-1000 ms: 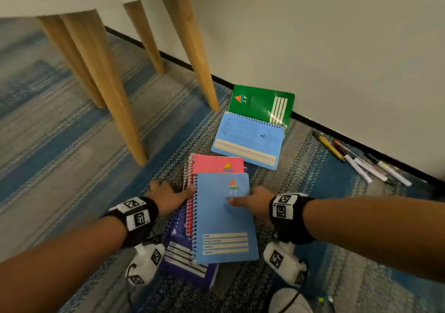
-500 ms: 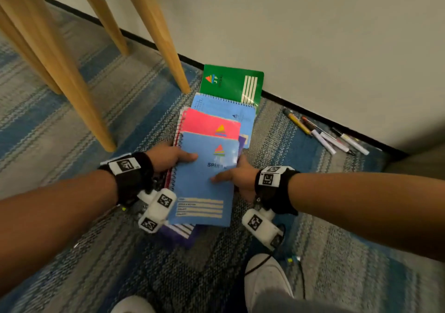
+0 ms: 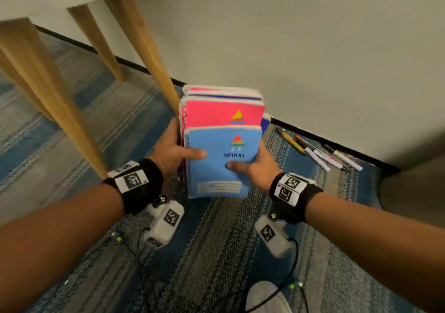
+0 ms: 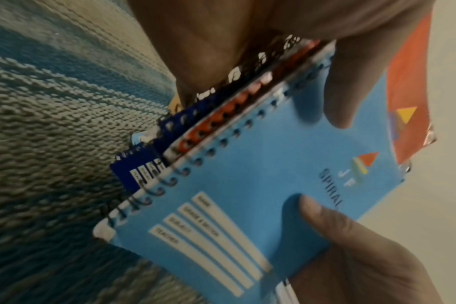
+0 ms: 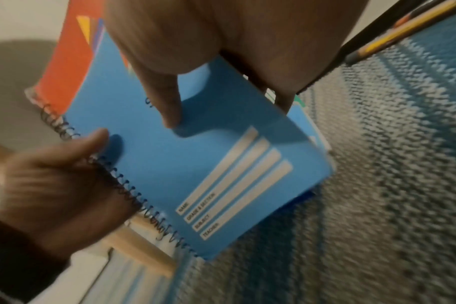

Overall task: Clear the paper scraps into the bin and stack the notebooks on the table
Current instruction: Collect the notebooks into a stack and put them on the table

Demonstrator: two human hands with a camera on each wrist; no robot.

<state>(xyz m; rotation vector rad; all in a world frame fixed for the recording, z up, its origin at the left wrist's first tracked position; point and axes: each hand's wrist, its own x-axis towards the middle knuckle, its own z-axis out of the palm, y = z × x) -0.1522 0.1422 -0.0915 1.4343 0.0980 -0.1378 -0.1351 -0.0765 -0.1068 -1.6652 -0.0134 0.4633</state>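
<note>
Both hands are holding the stack of notebooks (image 3: 222,141) up off the carpet (image 3: 96,129), near the wall. Left hand (image 3: 172,152) grips the spiral side, right hand (image 3: 261,166) the other edge, thumbs pressed on the blue cover, fingers curled underneath. Pens (image 3: 317,153) lie far right.

I wear black wristbands (image 3: 142,190) with white square-code tags; a white camera pod (image 3: 166,223) hangs at six o'clock under each, trailing black cables (image 3: 295,259).

The blue notebook (image 3: 218,163) cover reads "SPIRAL", "NAME", "SUBJECT", "TEACHER"
</note>
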